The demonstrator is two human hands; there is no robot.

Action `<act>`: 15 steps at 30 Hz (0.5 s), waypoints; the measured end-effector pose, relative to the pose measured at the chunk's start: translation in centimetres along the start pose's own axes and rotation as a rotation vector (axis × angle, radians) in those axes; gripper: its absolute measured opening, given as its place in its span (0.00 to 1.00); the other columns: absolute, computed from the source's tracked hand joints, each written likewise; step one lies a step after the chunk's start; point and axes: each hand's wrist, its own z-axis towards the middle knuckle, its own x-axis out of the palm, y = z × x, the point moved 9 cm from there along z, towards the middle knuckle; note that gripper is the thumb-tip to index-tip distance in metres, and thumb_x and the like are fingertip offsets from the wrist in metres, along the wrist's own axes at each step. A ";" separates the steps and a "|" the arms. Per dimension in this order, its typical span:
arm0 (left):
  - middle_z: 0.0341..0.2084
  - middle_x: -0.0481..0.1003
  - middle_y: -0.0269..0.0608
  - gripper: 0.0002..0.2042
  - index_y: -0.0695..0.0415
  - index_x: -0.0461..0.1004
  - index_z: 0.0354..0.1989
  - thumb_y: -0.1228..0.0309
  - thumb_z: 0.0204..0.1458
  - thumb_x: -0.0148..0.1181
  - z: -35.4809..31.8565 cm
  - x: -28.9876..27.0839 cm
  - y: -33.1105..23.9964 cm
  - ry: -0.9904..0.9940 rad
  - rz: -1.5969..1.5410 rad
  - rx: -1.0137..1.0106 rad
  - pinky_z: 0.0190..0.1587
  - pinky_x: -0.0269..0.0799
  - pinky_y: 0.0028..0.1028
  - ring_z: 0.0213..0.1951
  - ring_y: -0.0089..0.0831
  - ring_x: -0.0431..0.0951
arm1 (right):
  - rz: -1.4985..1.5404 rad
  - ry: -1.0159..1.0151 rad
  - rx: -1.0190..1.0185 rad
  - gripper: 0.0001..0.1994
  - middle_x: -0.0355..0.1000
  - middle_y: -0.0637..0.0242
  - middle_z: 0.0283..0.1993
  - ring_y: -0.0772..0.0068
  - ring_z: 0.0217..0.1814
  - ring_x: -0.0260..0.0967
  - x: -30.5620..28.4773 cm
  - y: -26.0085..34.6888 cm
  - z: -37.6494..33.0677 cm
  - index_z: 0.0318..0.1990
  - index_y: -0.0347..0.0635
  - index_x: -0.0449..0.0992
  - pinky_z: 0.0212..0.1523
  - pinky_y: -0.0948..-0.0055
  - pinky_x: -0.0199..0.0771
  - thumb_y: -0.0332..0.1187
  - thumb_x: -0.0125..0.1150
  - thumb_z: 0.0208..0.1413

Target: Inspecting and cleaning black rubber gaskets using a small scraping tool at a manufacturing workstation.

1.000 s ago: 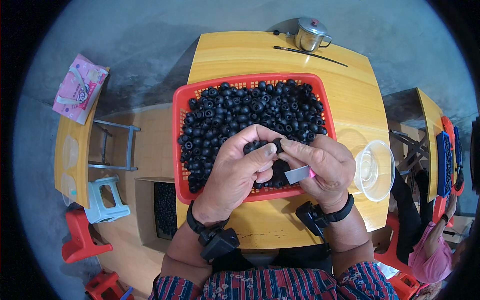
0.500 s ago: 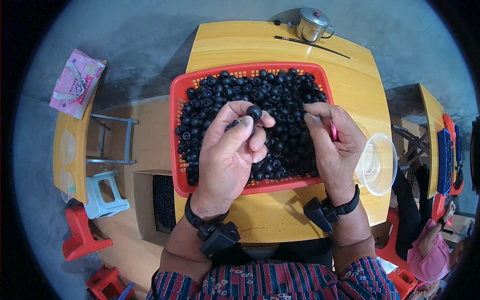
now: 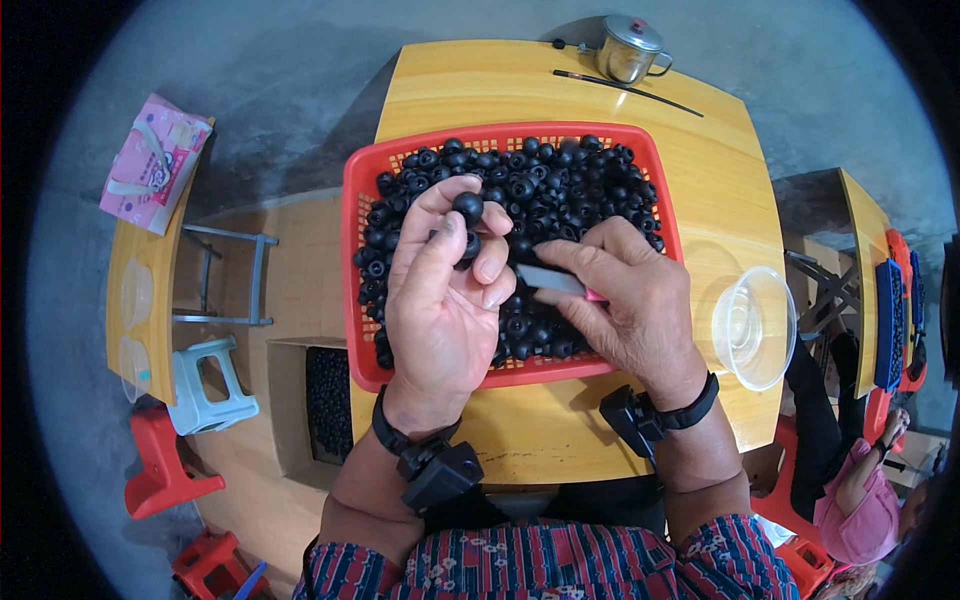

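Observation:
My left hand (image 3: 440, 290) is closed, palm up, over the left half of a red plastic basket (image 3: 355, 310). Its thumb and fingers pinch a round black ball (image 3: 467, 208), and a second black ball (image 3: 471, 246) sits just below it between the fingers. My right hand (image 3: 630, 300) is closed round a small knife (image 3: 550, 280) with a pink handle, mostly hidden in the grip. Its grey blade points left toward my left fingers. Beneath both hands the basket is full of black balls (image 3: 575, 205), several showing holes. Whether my right fingertips touch one is unclear.
The basket stands on a yellow table (image 3: 420, 90). A clear plastic bowl (image 3: 755, 330) is at its right edge. A lidded metal mug (image 3: 628, 52) and a dark stick (image 3: 630, 92) lie at the back. Left are a cardboard box (image 3: 295, 420) and stools; a person (image 3: 865, 490) sits at right.
My right hand has moved left and nearer my left hand, and the knife blade now shows. My left hand has turned, its pinched ball shifting slightly left. The basket has moved slightly right.

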 end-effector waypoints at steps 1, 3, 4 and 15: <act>0.38 0.69 0.39 0.13 0.57 0.64 0.54 0.71 0.62 0.44 0.0 -0.1 -0.2 -0.005 -0.015 0.017 0.29 0.62 0.17 0.29 0.18 0.64 | 0.000 0.001 0.000 0.17 0.68 0.67 0.29 0.65 0.29 0.72 0.1 0.1 0.0 0.40 0.51 0.79 0.27 0.69 0.72 0.34 0.71 0.38; 0.38 0.69 0.39 0.12 0.57 0.64 0.54 0.70 0.64 0.43 -0.2 -0.4 -0.5 -0.008 -0.003 0.045 0.28 0.61 0.16 0.29 0.17 0.64 | -0.003 0.050 -0.063 0.17 0.67 0.68 0.28 0.66 0.28 0.71 0.7 0.9 -0.1 0.40 0.51 0.79 0.27 0.69 0.72 0.34 0.71 0.38; 0.37 0.68 0.38 0.12 0.57 0.64 0.54 0.69 0.64 0.43 -0.2 -0.7 -0.5 -0.014 0.004 0.054 0.28 0.61 0.16 0.29 0.17 0.64 | -0.001 0.063 -0.055 0.17 0.67 0.69 0.28 0.66 0.28 0.71 0.9 0.9 -0.1 0.40 0.51 0.79 0.27 0.69 0.72 0.31 0.70 0.37; 0.36 0.68 0.37 0.09 0.55 0.66 0.47 0.66 0.66 0.43 -0.5 -0.8 -0.5 -0.032 -0.018 0.081 0.26 0.59 0.15 0.27 0.16 0.63 | -0.028 0.043 -0.034 0.13 0.69 0.67 0.27 0.67 0.29 0.71 1.0 0.8 -0.2 0.31 0.45 0.77 0.28 0.72 0.70 0.23 0.68 0.34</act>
